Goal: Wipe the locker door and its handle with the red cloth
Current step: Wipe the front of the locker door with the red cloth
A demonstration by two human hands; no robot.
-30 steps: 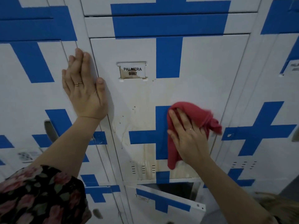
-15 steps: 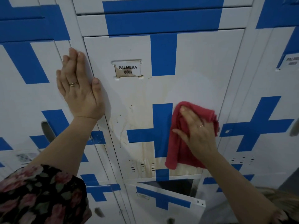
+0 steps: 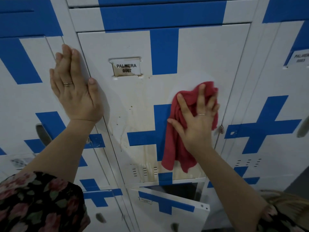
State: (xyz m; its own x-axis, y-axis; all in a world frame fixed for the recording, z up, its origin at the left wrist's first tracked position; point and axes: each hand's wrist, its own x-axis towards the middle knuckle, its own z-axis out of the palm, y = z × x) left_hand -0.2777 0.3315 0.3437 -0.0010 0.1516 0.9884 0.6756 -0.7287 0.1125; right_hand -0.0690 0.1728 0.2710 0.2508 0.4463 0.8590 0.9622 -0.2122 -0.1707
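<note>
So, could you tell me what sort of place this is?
Probably a locker room: rows of white metal locker doors with blue crosses, a name label reading PALMERA 0007, and vent slots low down.

My right hand (image 3: 196, 124) presses the crumpled red cloth (image 3: 173, 148) flat, fingers spread, against the stained white metal locker door (image 3: 133, 101) labelled PALMERA 0007; my left hand (image 3: 75, 91) rests open-palmed on the white frame (image 3: 107, 139) beside it.

The left hand (image 3: 75, 91) lies flat on the post at the left edge of the locker door (image 3: 200, 56). The right hand (image 3: 195, 121) presses the cloth (image 3: 173, 148) to the door's right half, below-right of the name label (image 3: 126, 67). What may be the latch (image 3: 220, 128) sits just right of the cloth.
</note>
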